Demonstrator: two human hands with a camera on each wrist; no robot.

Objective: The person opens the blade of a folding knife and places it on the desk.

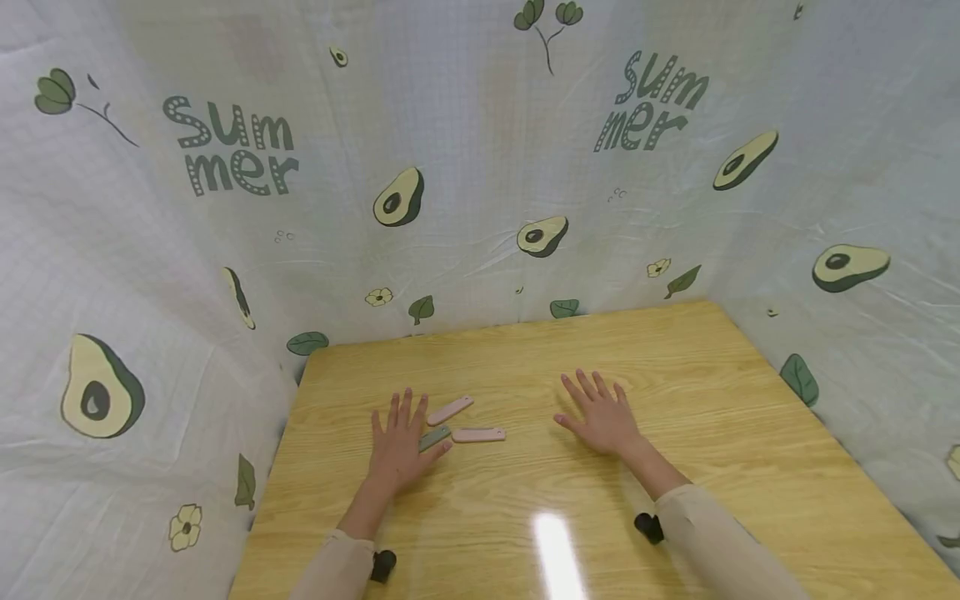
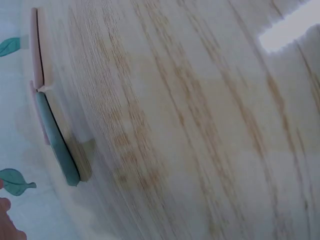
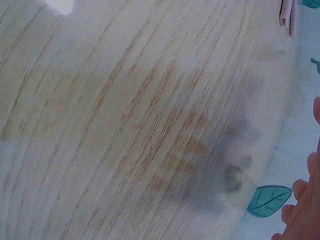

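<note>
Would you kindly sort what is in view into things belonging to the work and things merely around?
In hand:
left hand
green-grey clip
two pink clips
right hand

Around:
wooden table
avocado-print cloth

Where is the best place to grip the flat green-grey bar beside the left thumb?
Probably pinch the flat green-grey bar across its narrow width at mid-length, from above: it lies flat on the wooden table, and the left hand rests beside its near end.

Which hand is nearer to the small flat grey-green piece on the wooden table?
Left. The left hand lies flat beside the small flat grey-green piece, its thumb at the piece's edge. The right hand rests flat further off, beyond a pink piece.
</note>
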